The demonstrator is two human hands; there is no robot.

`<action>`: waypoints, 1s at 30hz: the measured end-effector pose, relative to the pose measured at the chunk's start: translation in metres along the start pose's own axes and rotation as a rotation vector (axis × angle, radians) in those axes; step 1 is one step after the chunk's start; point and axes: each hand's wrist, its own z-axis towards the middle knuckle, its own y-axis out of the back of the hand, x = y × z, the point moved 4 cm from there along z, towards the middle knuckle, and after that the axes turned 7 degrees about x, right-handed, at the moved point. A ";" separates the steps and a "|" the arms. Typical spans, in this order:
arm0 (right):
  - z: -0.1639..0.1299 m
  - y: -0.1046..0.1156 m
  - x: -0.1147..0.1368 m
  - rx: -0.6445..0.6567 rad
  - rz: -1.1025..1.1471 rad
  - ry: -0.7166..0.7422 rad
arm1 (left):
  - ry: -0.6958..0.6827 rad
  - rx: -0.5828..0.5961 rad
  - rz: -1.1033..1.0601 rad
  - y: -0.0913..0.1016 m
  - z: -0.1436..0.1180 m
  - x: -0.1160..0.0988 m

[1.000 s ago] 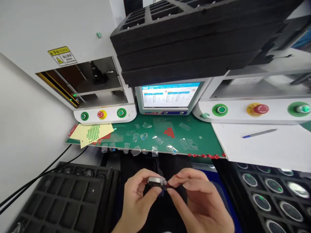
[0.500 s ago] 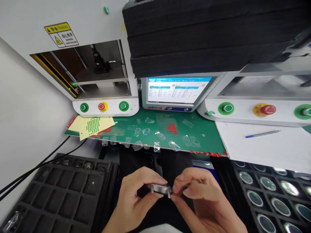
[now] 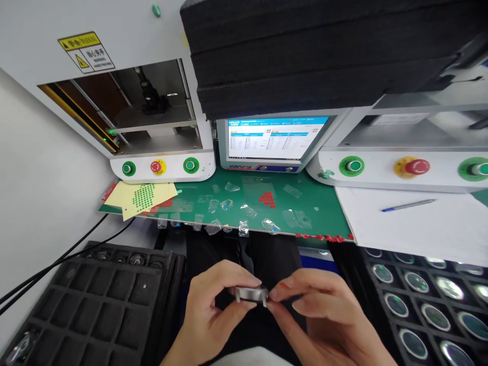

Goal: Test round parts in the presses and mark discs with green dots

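Above my lap, a silver watch case (image 3: 251, 294) is held edge-on, its short lugs pointing down. My left hand (image 3: 217, 310) pinches its left end between thumb and fingers. At the right end, the thumb and index finger of my right hand (image 3: 316, 310) close against the case's edge. A small red spot shows near that index fingertip; I cannot tell what it is. The face of the case is hidden from this angle.
A green mat (image 3: 224, 206) carries clear film scraps, red stickers and a yellow sticker sheet (image 3: 148, 198). Black foam trays flank me: the left tray (image 3: 87, 295) and the right tray (image 3: 415, 315) with round watch pieces. Behind stand a screen (image 3: 274, 140) and press machines. A pen (image 3: 407, 205) lies on white paper.
The camera view has shifted slightly, so the bench and machines sit a little further left and up. Both hands keep their grip on the watch case, with barely any finger movement.
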 end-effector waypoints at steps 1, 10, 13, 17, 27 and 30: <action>0.002 0.002 0.000 -0.001 0.004 -0.006 | 0.027 0.000 0.006 0.000 0.001 0.001; 0.006 0.009 -0.008 0.284 0.078 -0.074 | 0.175 0.075 -0.040 -0.002 0.002 0.011; 0.002 0.007 -0.005 0.254 0.017 -0.018 | 0.016 0.014 0.047 -0.005 0.000 0.006; -0.001 0.006 -0.001 0.133 -0.141 0.027 | -0.203 -0.110 0.170 -0.010 0.000 -0.005; -0.004 0.009 -0.003 0.034 -0.118 0.000 | -0.225 -0.167 0.140 -0.015 0.006 -0.007; -0.005 0.012 -0.005 0.031 -0.126 -0.004 | -0.226 -0.170 0.161 -0.016 0.006 -0.006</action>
